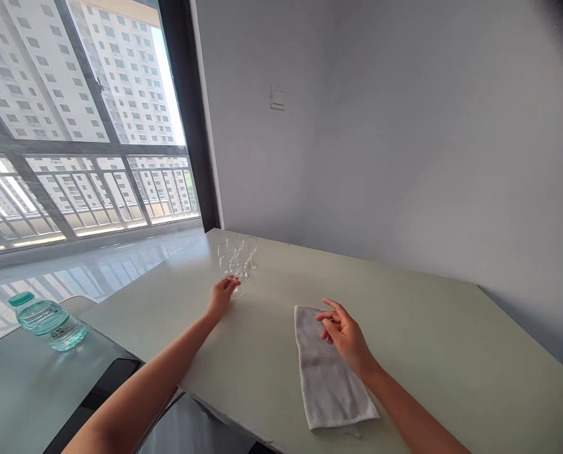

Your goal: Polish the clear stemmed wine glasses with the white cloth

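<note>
Several clear stemmed glasses [248, 252] stand close together near the far left corner of the pale table [262, 353]. My left hand [222, 295] is at the nearest glass [227, 255], its fingers closed round the lower part, with the round foot showing beside the fingertips. Over a folded grey-white cloth [331, 384] hovers my right hand [342, 331], fingers apart and holding nothing. The cloth lies flat near the table's front edge, its upper right part hidden behind that hand.
At the left, a lower glass-topped table [7, 391] bears a green-tinted water bottle [52, 321] and a dark flat object [96, 397]. A grey wall with a switch [278, 98] rises behind the pale table. Windows stand at the left.
</note>
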